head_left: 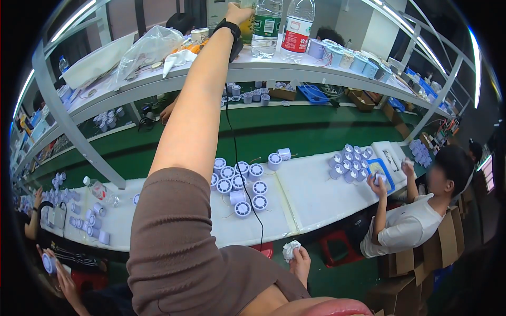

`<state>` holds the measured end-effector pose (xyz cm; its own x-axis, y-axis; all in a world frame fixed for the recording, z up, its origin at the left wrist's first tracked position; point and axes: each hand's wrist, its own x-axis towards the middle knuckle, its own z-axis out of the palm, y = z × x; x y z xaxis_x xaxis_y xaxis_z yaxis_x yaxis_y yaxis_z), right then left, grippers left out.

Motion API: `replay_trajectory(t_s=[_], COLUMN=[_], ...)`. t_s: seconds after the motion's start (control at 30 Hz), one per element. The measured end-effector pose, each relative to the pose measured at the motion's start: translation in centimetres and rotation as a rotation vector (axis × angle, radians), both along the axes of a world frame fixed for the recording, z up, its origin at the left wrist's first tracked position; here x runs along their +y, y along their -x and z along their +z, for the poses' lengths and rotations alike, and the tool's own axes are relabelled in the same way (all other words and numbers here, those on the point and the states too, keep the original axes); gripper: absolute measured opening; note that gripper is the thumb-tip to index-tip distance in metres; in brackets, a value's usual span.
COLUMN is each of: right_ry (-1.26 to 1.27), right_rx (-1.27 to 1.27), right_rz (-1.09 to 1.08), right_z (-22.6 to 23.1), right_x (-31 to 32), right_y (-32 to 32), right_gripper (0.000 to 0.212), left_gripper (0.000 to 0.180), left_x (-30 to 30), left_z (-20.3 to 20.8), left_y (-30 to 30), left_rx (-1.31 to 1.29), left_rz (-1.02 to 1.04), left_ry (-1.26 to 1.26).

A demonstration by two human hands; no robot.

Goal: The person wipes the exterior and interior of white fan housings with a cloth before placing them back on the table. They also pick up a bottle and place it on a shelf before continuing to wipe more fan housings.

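My left arm stretches up to the raised shelf [337, 73]. There my left hand [240, 12], with a black watch on its wrist, is closed at the top of a yellowish-green container [246, 32], partly hidden behind hand and wrist. Right beside it stand a clear water bottle with a green label [266, 27] and another with a red label [298, 31]. Low in front of me, my right hand [301, 262] is closed on a crumpled white tissue [290, 250]. Below the shelf, a cluster of pale purple round housings [238, 181] with slotted tops sits on the white-covered bench [316, 189].
A black cable [232, 131] hangs from the shelf onto the bench. A co-worker [408, 210] sits at the right by a blue tray [387, 174] and more purple housings [350, 158]. Another person's hands hold a housing [49, 263] at lower left. A plastic bag [150, 52] lies on the shelf.
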<state>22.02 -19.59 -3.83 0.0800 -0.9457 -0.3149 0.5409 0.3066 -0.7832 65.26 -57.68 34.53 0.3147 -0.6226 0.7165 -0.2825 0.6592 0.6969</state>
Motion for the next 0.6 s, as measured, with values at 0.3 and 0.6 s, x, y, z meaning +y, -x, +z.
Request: replay_trajectory(t_s=[0.3, 0.6], right_ry=[-0.009, -0.017], right_rx=[-0.008, 0.003], right_rz=[0.015, -0.048], right_z=[0.3, -0.1], right_x=[-0.5, 0.0], right_y=[-1.6, -1.0], right_gripper=[0.015, 0.014], left_gripper=[0.049, 0.033], left_x=[-3.4, 4.1], left_z=[0.8, 0.6], left_y=[-3.6, 1.5], left_rx=[-0.135, -0.264], left_rz=[0.275, -0.312], left_ry=[-0.364, -0.249])
